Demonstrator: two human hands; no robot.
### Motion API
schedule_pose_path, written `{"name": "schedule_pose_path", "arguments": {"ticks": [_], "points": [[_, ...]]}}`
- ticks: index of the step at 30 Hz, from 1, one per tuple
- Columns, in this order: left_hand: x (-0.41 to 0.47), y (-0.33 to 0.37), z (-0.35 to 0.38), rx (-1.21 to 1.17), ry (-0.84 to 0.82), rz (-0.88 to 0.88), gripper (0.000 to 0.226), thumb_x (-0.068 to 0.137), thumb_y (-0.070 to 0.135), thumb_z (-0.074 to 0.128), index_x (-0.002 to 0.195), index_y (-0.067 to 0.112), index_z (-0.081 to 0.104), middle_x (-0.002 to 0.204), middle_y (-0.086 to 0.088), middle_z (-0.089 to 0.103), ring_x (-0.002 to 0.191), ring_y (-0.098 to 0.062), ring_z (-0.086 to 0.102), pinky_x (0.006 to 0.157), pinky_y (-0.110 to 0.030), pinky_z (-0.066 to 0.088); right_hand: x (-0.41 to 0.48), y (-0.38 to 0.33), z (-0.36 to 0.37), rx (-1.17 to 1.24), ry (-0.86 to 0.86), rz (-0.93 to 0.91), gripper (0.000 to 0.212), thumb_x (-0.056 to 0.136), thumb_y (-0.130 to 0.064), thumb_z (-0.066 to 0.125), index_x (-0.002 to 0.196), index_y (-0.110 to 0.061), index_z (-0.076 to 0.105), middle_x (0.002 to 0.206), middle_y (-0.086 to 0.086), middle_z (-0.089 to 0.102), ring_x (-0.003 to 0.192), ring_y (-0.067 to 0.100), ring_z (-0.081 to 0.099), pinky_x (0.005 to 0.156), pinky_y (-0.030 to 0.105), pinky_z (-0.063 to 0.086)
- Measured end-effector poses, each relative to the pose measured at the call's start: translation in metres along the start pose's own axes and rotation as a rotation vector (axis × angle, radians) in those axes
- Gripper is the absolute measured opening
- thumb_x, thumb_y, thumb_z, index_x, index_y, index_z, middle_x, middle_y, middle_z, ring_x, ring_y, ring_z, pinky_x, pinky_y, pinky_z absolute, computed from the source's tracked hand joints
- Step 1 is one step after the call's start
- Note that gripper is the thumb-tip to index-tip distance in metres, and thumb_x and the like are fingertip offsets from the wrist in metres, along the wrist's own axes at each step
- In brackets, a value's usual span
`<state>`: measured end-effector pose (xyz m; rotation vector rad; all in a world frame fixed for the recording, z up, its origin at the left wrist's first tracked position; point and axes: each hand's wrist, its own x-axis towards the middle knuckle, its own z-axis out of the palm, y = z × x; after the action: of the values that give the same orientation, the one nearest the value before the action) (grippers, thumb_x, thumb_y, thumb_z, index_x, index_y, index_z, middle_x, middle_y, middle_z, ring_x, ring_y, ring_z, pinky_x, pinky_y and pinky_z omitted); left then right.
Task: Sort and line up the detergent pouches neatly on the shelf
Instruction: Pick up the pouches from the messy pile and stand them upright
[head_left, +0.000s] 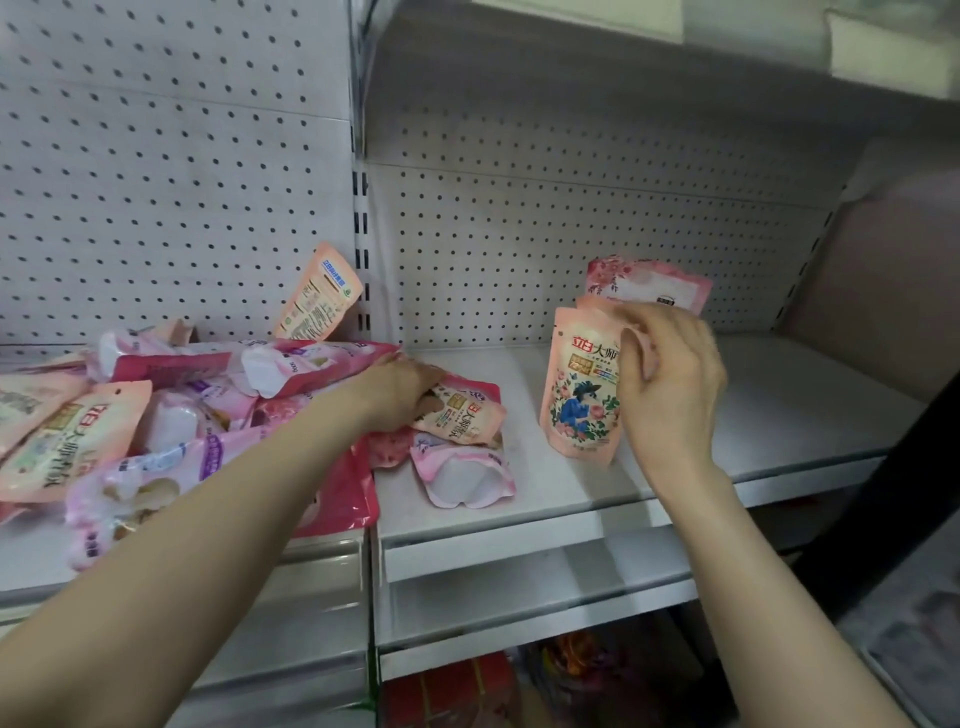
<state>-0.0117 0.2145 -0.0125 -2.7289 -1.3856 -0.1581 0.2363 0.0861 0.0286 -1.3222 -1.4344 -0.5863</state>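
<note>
In the middle right of the frame the right hand (670, 384) closes on the top of a tall peach plastic pouch with a blue figure (579, 387), which stands upright on the white metal shelf (779, 415), well back from the front edge, with bare room to its right. The left hand (400, 387) lies flat on a small peach pouch (462, 410) lying sideways by the messy pink pile (156, 410) at the left; I cannot tell whether it grips.

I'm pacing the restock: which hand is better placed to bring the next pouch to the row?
Probably the left hand: it already rests on a peach pouch at the pile's edge. The right hand is steadying the upright pouch.
</note>
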Motion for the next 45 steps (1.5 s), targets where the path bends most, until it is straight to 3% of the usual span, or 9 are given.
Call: {"name": "schedule_pose_path", "arguments": {"ticks": [6,13,18,23,27,31,38,42,45], "points": [[-0.014,-0.004,-0.017,-0.152,0.246,-0.087,0.029,0.088,0.035,0.065,0.110,0.016,0.065,0.103,-0.004,0.061,0.093,-0.025,0.061,0.073,-0.034,0.047,-0.019,-0.020,0.040,0.024,-0.545,0.160,0.026,0.094,-0.017,0.057,0.115,-0.022,0.070,0.101,0.002,0.076,0.092,0.025,0.070,0.081,0.032,0.053],[-0.060,-0.012,-0.041,-0.425,0.650,-0.214,0.016,0.094,0.030,0.059,0.096,0.020,0.047,0.086,0.000,0.060,0.071,-0.020,0.056,0.062,-0.036,0.046,-0.037,-0.023,0.104,-0.061,-0.956,0.432,0.037,0.097,-0.042,0.052,0.113,-0.010,0.061,0.105,0.011,0.070,0.095,0.028,0.065,0.071,0.028,0.042],[-0.081,-0.035,-0.035,-0.805,0.613,-0.481,0.017,0.097,0.031,0.052,0.103,0.019,0.042,0.081,0.003,0.061,0.060,-0.021,0.061,0.053,-0.030,0.046,-0.026,-0.032,0.128,0.089,-0.935,0.694,0.057,0.090,-0.041,0.065,0.130,-0.006,0.046,0.107,0.007,0.061,0.085,0.020,0.062,0.077,0.033,0.051],[-0.096,-0.038,-0.015,-0.825,0.590,-0.542,0.021,0.097,0.033,0.052,0.112,0.027,0.040,0.084,0.015,0.064,0.060,-0.010,0.066,0.048,-0.027,0.048,-0.021,-0.037,0.136,0.453,-0.832,1.071,0.045,0.078,-0.021,0.083,0.107,-0.001,0.054,0.102,0.019,0.071,0.084,0.032,0.073,0.081,0.048,0.060],[-0.098,-0.037,-0.009,-0.916,0.570,-0.511,0.027,0.096,0.033,0.054,0.118,0.032,0.039,0.094,0.012,0.068,0.065,-0.008,0.069,0.061,-0.040,0.058,-0.018,-0.040,0.134,0.695,-0.838,1.227,0.040,0.074,-0.013,0.085,0.104,0.002,0.063,0.088,0.019,0.076,0.078,0.031,0.075,0.074,0.042,0.062],[-0.097,-0.033,-0.010,-1.012,0.598,-0.512,0.028,0.095,0.029,0.056,0.121,0.027,0.044,0.101,0.012,0.064,0.077,-0.009,0.069,0.067,-0.041,0.060,-0.010,-0.047,0.126,0.844,-0.745,1.171,0.017,0.083,-0.001,0.073,0.098,-0.004,0.068,0.071,0.008,0.076,0.064,0.020,0.073,0.060,0.032,0.059],[-0.098,-0.028,-0.012,-1.191,0.710,-0.507,0.018,0.093,0.019,0.060,0.108,0.023,0.050,0.101,0.007,0.066,0.089,-0.018,0.070,0.075,-0.042,0.058,0.021,-0.066,0.103,0.793,-0.500,0.744,0.016,0.088,-0.011,0.070,0.091,-0.025,0.063,0.073,-0.008,0.073,0.064,0.011,0.072,0.054,0.027,0.058],[-0.100,-0.024,-0.012,-1.330,0.775,-0.487,0.018,0.093,0.016,0.061,0.106,0.022,0.049,0.102,0.006,0.066,0.076,-0.006,0.072,0.056,-0.021,0.057,0.028,-0.061,0.102,0.698,-0.293,0.715,0.015,0.089,-0.012,0.069,0.093,-0.019,0.056,0.096,0.015,0.069,0.087,0.034,0.069,0.079,0.049,0.060],[-0.102,-0.023,-0.009,-1.363,0.793,-0.469,0.016,0.093,0.016,0.061,0.102,0.024,0.050,0.103,0.004,0.067,0.079,-0.007,0.072,0.057,-0.022,0.057,0.019,-0.055,0.106,0.623,-0.247,0.757,0.027,0.085,-0.007,0.072,0.100,-0.018,0.052,0.098,0.007,0.069,0.087,0.025,0.069,0.083,0.045,0.058]]}}
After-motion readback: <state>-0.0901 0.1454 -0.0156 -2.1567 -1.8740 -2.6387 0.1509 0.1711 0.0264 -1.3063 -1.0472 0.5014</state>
